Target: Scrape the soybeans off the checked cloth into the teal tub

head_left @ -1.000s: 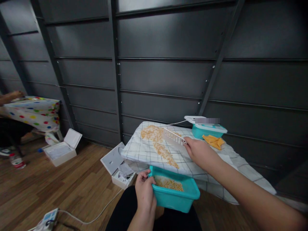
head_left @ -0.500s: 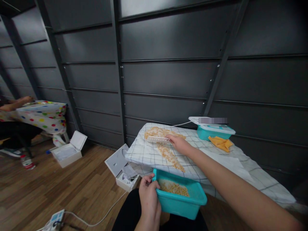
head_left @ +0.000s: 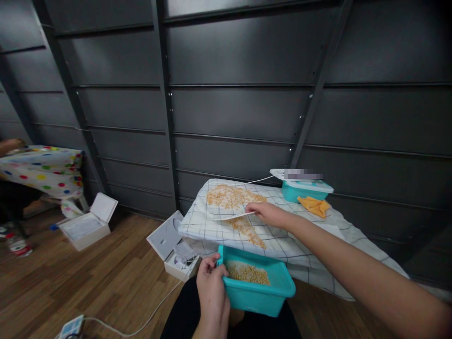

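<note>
My left hand [head_left: 213, 281] grips the left rim of a teal plastic bin [head_left: 259, 297], held over my lap just below the table edge. Yellow, bean-like grains [head_left: 249, 274] with some whitish material lie in it. Further up, my right hand [head_left: 270, 214] pinches the right end of a thin white plate [head_left: 229, 217], seen almost edge-on. It hovers over or rests on the checked cloth; I cannot tell which. Beyond the plate spreads a heap of orange-yellow kernels mixed with white grains [head_left: 231, 195]. A narrower trail of kernels [head_left: 249, 234] runs toward the table's front edge.
At the back right stand a lidded teal box [head_left: 305, 190] and an orange cloth [head_left: 314, 206]. Open white boxes [head_left: 180, 266] sit on the floor at left, near a cable and power strip [head_left: 72, 326]. Another person's arm [head_left: 10, 146] is at the dotted table [head_left: 42, 169].
The white plate has come nearer to me and tipped from showing its slotted face to nearly edge-on. My left hand keeps the bin. The view has shifted slightly right.
</note>
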### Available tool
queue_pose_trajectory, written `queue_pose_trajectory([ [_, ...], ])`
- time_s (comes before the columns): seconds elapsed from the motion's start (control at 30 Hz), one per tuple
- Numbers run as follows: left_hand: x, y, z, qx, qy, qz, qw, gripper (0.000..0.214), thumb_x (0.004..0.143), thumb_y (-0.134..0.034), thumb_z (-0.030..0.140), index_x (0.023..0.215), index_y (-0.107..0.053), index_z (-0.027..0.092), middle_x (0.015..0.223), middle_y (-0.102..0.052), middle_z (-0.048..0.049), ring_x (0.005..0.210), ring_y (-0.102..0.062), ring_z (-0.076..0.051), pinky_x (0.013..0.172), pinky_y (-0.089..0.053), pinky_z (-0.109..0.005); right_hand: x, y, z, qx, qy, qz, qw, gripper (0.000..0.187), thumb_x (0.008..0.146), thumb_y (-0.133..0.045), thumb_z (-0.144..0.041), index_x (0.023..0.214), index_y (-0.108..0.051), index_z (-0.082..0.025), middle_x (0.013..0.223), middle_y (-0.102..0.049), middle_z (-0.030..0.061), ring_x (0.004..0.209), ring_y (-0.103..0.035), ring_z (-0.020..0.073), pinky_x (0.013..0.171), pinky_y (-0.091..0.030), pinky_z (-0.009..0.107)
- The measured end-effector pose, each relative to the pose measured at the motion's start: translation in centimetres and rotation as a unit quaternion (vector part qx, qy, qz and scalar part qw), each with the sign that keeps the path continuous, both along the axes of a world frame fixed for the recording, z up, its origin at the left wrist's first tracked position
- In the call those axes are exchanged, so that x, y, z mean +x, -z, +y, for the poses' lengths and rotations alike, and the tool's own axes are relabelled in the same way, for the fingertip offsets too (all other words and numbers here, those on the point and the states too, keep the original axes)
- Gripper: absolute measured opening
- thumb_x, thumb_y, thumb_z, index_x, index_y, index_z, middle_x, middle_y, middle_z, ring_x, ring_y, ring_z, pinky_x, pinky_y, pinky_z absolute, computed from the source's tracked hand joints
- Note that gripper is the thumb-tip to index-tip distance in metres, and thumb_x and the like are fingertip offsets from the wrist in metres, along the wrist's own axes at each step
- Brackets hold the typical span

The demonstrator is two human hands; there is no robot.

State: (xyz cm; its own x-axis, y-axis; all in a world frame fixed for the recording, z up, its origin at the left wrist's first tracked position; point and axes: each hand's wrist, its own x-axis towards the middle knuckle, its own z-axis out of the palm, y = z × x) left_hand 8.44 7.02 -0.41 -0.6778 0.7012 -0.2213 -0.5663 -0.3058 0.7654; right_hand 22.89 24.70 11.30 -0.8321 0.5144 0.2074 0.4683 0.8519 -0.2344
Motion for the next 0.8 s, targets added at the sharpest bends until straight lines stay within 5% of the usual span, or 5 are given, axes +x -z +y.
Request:
queue_pose_trajectory([
  [0.8, -0.27, 0.26, 0.11, 0.004, -0.008, -0.005, 1.000, 0.023, 0.040, -0.048, 0.004, 0.053, -0.037, 0.019, 0.079, -0.059, 0.0009, 0.077, -0.051, -0.015, 0.065, -0.035, -0.026, 0.74, -0.61, 0.16, -0.005, -0.018, -0.024, 1.000, 0.031, 0.068, -0.040, -0.001, 0.081, -0.062, -0.018, 0.081, -0.065, 0.0023, 0.076, -0.057, 0.0157, 0.071, -0.040, 0.025],
])
